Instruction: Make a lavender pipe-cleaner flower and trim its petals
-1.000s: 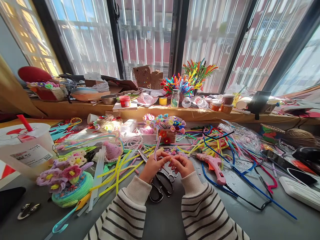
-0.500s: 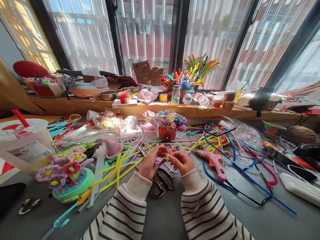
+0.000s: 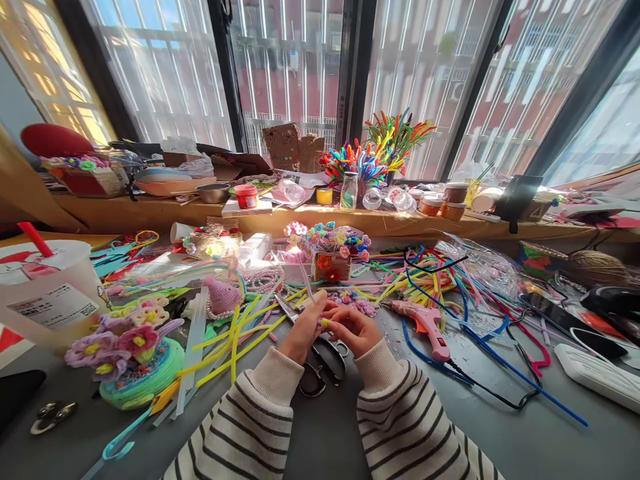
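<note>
My left hand (image 3: 304, 332) is closed around a lilac pipe cleaner (image 3: 305, 277), whose free end sticks up past the thumb. The rest of it is mostly hidden in the fingers. Close against it, my right hand (image 3: 359, 331) pinches a small yellow piece (image 3: 325, 323), perhaps a bit of pipe cleaner. Both hands meet above a pair of black-handled scissors (image 3: 330, 363) lying on the table. Just beyond the fingers lies a cluster of small purple and pink fuzzy flowers (image 3: 357, 303).
A pink glue gun (image 3: 423, 325) with a black cord lies to the right, near blue pipe cleaners (image 3: 525, 380). Yellow pipe cleaners (image 3: 236, 340) and clear glue sticks (image 3: 193, 353) lie left, beside a green flower-topped piece (image 3: 145, 377). A drink cup (image 3: 55, 293) stands far left.
My right hand has moved left with the yellow piece, closing the gap to my left hand. The lilac pipe cleaner's upright end has shifted slightly right.
</note>
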`<state>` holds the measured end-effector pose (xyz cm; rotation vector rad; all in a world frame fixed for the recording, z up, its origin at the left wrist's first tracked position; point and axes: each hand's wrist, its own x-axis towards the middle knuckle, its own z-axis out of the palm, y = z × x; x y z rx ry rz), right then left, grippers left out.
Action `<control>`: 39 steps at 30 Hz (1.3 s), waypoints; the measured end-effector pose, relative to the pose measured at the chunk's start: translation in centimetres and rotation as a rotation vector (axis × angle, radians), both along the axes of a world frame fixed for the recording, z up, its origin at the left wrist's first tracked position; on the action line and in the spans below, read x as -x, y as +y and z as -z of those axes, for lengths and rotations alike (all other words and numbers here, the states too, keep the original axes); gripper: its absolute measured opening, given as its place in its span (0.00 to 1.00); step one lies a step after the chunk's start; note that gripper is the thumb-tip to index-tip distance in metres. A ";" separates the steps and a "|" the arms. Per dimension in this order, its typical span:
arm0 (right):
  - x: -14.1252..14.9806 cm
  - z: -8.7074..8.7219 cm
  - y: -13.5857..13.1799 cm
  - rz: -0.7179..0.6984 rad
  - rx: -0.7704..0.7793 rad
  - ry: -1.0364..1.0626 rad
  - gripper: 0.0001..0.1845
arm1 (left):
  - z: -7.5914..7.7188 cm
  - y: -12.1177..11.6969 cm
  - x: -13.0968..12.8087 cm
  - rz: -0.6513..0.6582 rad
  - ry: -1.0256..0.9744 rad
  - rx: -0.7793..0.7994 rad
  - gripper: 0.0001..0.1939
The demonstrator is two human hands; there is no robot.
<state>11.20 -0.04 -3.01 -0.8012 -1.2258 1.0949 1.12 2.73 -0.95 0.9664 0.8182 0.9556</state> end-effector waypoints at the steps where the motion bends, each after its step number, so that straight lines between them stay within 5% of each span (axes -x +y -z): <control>1: -0.1 0.0 0.1 0.025 0.018 0.011 0.12 | 0.1 0.1 0.1 0.000 0.025 -0.031 0.16; 7: -0.7 -0.2 0.2 0.133 0.033 0.048 0.10 | 0.4 0.4 0.6 -0.087 0.048 -0.112 0.10; 15: -1.4 -0.3 0.2 0.426 -0.054 -0.152 0.10 | -0.4 0.1 0.8 -0.211 -0.188 0.152 0.05; 27: -1.1 0.2 0.2 0.501 -0.244 -0.397 0.04 | -0.5 0.0 0.7 -0.164 -0.124 0.089 0.10; 39: -1.1 0.6 0.3 0.606 -0.372 -0.546 0.03 | -0.3 0.0 0.3 -0.252 -0.017 -0.027 0.16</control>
